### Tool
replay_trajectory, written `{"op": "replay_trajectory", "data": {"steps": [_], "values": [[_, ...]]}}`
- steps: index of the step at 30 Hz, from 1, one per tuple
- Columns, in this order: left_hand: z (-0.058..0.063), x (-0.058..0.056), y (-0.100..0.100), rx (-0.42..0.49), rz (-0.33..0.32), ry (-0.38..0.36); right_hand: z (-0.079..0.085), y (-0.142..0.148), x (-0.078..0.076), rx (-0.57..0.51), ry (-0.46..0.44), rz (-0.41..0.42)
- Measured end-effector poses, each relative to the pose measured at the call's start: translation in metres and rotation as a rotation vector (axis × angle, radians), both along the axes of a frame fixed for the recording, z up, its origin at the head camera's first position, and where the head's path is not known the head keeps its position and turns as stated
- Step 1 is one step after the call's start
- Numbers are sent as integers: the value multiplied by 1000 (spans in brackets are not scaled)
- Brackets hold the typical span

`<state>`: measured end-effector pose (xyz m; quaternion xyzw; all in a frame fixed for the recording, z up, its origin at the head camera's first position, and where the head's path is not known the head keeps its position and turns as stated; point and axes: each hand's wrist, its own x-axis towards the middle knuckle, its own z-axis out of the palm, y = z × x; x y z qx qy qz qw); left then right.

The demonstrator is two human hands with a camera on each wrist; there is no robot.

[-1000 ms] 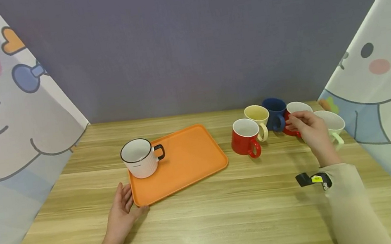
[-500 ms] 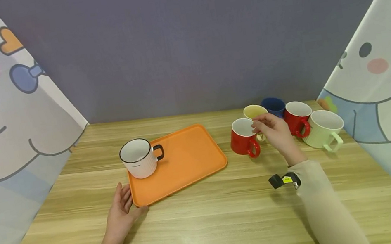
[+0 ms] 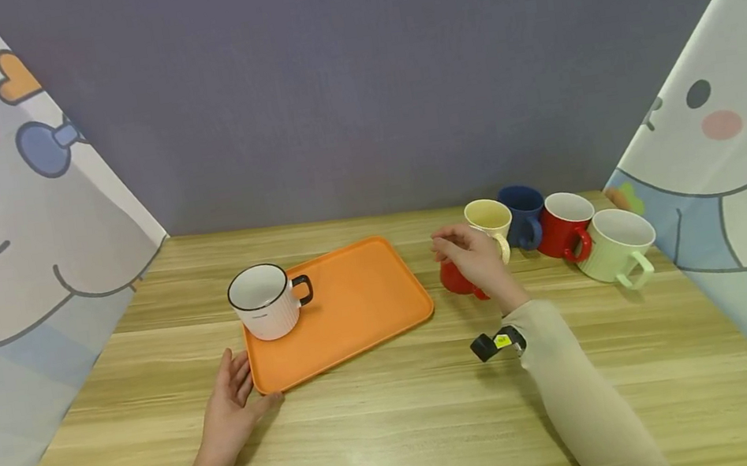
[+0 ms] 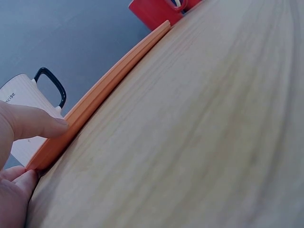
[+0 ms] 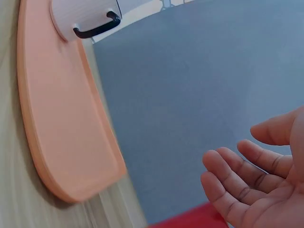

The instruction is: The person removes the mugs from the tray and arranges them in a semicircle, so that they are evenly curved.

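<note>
My left hand (image 3: 232, 412) lies at the near-left corner of an orange tray (image 3: 354, 299). Its thumb touches the tray's rim, and its loosely extended fingers rest by the left edge. A white ribbed mug (image 3: 268, 311) with a black rim and black handle stands upright on the tray's left end. Over the front red mug (image 3: 455, 281), my right hand (image 3: 479, 256) hovers and hides most of its top. In the right wrist view, those fingers (image 5: 225, 171) bend loosely with nothing between them; a bit of the red mug (image 5: 194, 218) shows below.
Behind the front red mug is a yellow mug (image 3: 487, 215). To its right stand a blue mug (image 3: 521, 211), another red mug (image 3: 559, 227) and a pale green mug (image 3: 615, 247), close together. A grey wall (image 3: 353, 84) backs the wooden table (image 3: 388, 438).
My right hand has swept left from the mugs at the far right, past the yellow one, to above the front red mug. The left hand, tray and mugs have stayed in place.
</note>
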<state>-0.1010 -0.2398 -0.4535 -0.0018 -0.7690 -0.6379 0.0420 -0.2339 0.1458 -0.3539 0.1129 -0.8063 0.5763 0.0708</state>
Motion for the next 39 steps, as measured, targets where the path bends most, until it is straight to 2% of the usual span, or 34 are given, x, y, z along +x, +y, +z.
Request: {"op": "replay_trajectory", "data": {"steps": [4, 10, 15, 23, 31, 39], "values": [[0, 0, 0, 4, -1, 1, -4, -14, -4, 5, 3, 38], [1, 0, 0, 12, -4, 0, -12, -39, -9, -34, -62, 104], [1, 0, 1, 11, -7, -2, -22, -60, -11, -55, -77, 166], [2, -1, 2, 7, -2, -1, -35, -93, -16, -207, -143, 291], [0, -1, 1, 9, -8, -11, -44, -125, -15, -235, -240, 322], [2, 0, 1, 6, -2, -11, -57, -154, -22, -328, -280, 279]]}}
